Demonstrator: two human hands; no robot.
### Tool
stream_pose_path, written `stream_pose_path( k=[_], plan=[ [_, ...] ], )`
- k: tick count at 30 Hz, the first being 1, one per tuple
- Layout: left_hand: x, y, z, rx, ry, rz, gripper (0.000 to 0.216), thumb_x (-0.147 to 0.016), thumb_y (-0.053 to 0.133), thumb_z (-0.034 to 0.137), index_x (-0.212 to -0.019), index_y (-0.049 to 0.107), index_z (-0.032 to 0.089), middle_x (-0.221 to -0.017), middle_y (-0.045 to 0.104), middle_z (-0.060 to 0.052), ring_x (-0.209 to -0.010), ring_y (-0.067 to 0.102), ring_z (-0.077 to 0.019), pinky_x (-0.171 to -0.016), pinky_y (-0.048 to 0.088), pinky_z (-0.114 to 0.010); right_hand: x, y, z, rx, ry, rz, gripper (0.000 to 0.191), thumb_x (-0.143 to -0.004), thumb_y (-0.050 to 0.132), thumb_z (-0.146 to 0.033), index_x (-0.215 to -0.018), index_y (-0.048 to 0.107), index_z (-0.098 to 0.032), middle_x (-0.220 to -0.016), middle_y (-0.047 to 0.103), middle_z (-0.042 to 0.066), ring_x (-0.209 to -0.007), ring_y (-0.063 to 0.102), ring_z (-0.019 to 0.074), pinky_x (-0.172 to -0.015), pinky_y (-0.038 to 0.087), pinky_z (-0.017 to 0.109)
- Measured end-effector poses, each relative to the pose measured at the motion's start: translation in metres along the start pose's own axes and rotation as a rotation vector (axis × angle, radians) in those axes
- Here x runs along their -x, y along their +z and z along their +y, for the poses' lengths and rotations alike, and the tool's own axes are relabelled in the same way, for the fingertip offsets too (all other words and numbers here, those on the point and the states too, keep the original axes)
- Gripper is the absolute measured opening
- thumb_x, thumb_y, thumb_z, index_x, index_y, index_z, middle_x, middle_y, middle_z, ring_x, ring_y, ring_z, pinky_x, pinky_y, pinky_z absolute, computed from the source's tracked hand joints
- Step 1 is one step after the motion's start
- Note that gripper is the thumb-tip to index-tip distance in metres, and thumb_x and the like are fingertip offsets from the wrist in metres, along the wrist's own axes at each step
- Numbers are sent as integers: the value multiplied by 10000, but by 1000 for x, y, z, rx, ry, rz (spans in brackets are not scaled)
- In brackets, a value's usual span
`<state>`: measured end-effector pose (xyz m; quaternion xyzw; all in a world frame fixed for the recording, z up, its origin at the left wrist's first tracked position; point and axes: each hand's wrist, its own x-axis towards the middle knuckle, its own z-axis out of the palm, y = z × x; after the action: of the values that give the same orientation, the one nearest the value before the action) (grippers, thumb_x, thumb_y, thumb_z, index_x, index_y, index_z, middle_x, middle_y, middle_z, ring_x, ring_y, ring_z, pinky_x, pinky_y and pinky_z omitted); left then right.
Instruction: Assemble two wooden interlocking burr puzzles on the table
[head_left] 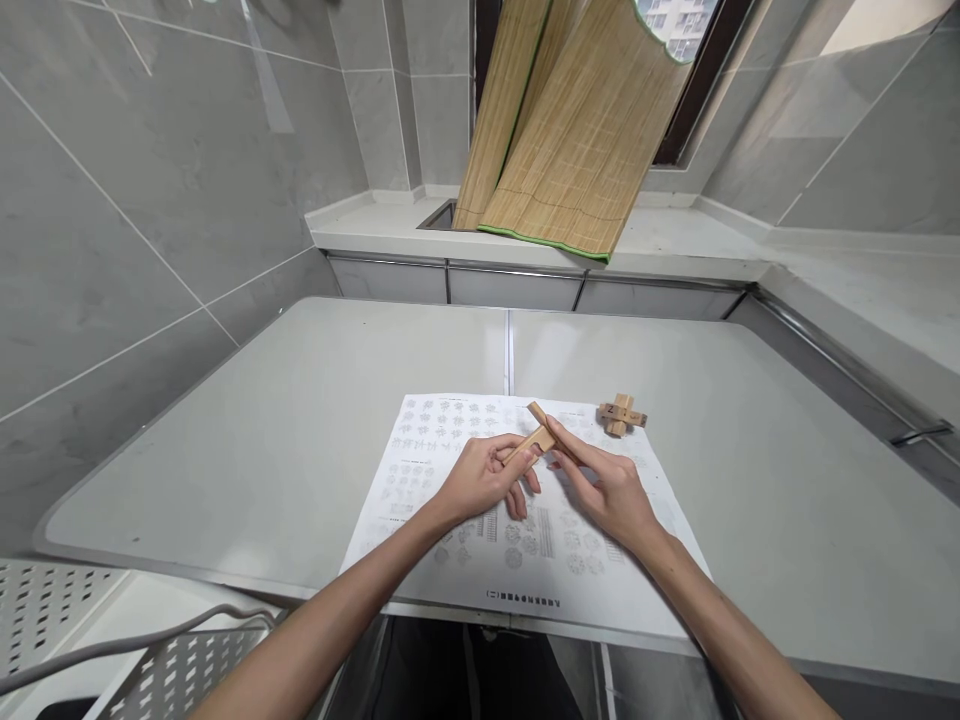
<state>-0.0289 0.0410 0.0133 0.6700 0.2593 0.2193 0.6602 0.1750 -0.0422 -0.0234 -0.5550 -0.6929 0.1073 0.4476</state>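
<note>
My left hand (487,478) is closed on a short wooden puzzle bar (531,443), fingers curled around its near end. My right hand (606,483) pinches a second wooden bar (540,413) that crosses the first one. Both hands hover just above a printed instruction sheet (450,440) covered with small diagrams. A partly assembled wooden cross-shaped puzzle (621,414) lies on the sheet's far right corner, a short way beyond my right hand.
The sheet lies on a grey table (262,440) with a seam down the middle. A bamboo mat (570,130) leans from the window onto a pale counter behind. Tiled walls stand left and right. A perforated white metal rack (150,670) sits at lower left.
</note>
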Motion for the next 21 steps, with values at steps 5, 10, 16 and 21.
stream_pose_path(
  k=[5,10,16,21],
  plan=[
    [0,0,-1,5,17,-11,519,-994,568,614,-1127,692,128,-780,728,-60,-464,689,-149,-454,543,-231,1,-1,2,-27,4,-1,520,-1065,527,-261,-1584,505,-268,-1147,808,77,-801,766,187,-650,590,267],
    [0,0,-4,20,9,-24,504,-1006,557,599,-1147,690,134,-750,693,-38,-484,700,-158,-468,554,-240,1,-1,3,-63,37,-42,495,-1067,519,-269,-1562,541,-278,-1158,801,84,-821,775,207,-674,607,288],
    [-1,1,-5,66,1,10,516,-971,603,621,-1094,681,126,-784,697,-52,-496,710,-171,-480,584,-269,0,5,-9,-74,-19,-86,508,-1078,502,-252,-1583,501,-302,-1039,809,34,-744,735,175,-679,592,277],
    [-1,3,-4,32,5,37,518,-976,587,631,-1089,683,134,-783,730,-64,-467,688,-152,-464,558,-251,-1,8,-14,-27,-26,33,454,-1068,530,-224,-1513,588,-292,-1129,807,57,-819,769,188,-735,614,290]
  ],
)
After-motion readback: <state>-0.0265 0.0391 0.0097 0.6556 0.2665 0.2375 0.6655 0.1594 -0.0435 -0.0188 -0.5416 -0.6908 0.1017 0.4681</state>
